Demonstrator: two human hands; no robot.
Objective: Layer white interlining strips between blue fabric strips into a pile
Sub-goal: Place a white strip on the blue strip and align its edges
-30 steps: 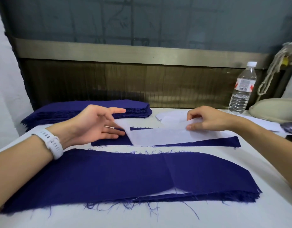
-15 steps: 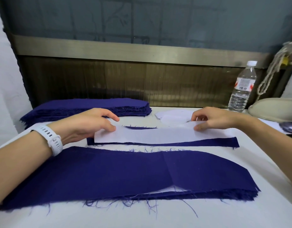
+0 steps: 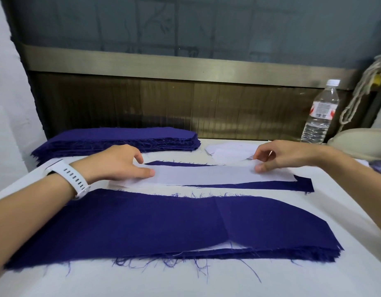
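Note:
A white interlining strip [image 3: 206, 175] lies lengthwise over a single blue fabric strip [image 3: 271, 186] at the middle of the table; the blue shows along its near edge and at its right end. My left hand [image 3: 118, 162] holds the white strip's left end, thumb on top. My right hand [image 3: 279, 156] pinches its right end between thumb and fingertips. Nearer to me lies the layered pile [image 3: 164, 224], blue on top, with white interlining [image 3: 217, 247] peeking out at its front edge. A thick stack of blue strips [image 3: 121, 138] sits at the back left. Loose white interlining pieces [image 3: 228, 152] lie behind the right hand.
A water bottle [image 3: 320, 112] stands at the back right beside a beige rounded object [image 3: 361, 142] and a hanging rope [image 3: 357, 97]. A dark wooden panel [image 3: 185, 108] closes off the back of the white table [image 3: 185, 281].
My left hand took hold of the white strip's left end and drew it out leftward. The strip now lies stretched flat along the blue strip between both hands.

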